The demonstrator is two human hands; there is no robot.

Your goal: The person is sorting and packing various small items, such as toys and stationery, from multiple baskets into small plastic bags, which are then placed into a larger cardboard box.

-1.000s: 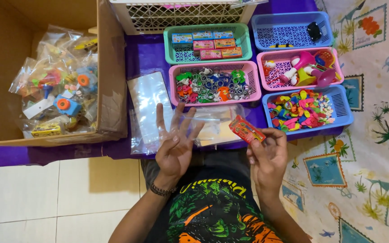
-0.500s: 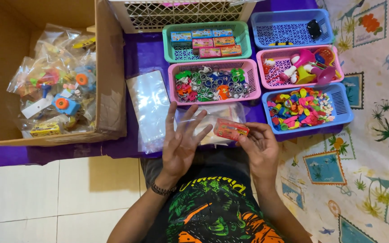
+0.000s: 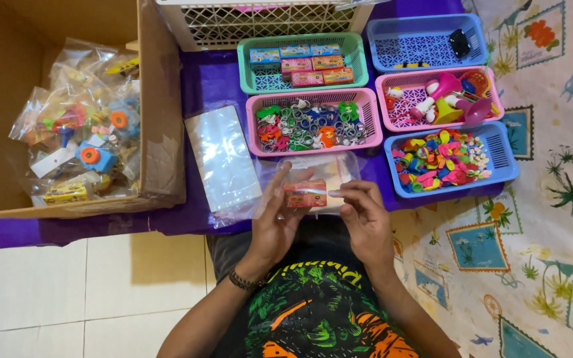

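Note:
My left hand (image 3: 274, 222) holds a clear plastic bag (image 3: 310, 176) open in front of my chest. My right hand (image 3: 363, 222) pushes a small red box (image 3: 305, 193) into that bag, fingertips on the box's right end. The box lies level inside the bag's mouth, against my left fingers. A stack of flat clear bags (image 3: 222, 158) lies on the purple cloth just left of my hands.
Beyond my hands stand a pink basket of rings (image 3: 373, 122), a green basket of small boxes (image 3: 359, 56), a blue basket of colourful bits (image 3: 505, 156), a pink basket of toys (image 3: 495, 93), another blue basket (image 3: 479, 33). A cardboard box (image 3: 160, 132) of filled bags sits left.
My right hand carried the red box leftward from beside the blue basket into the bag. My left hand closed from spread fingers onto the bag.

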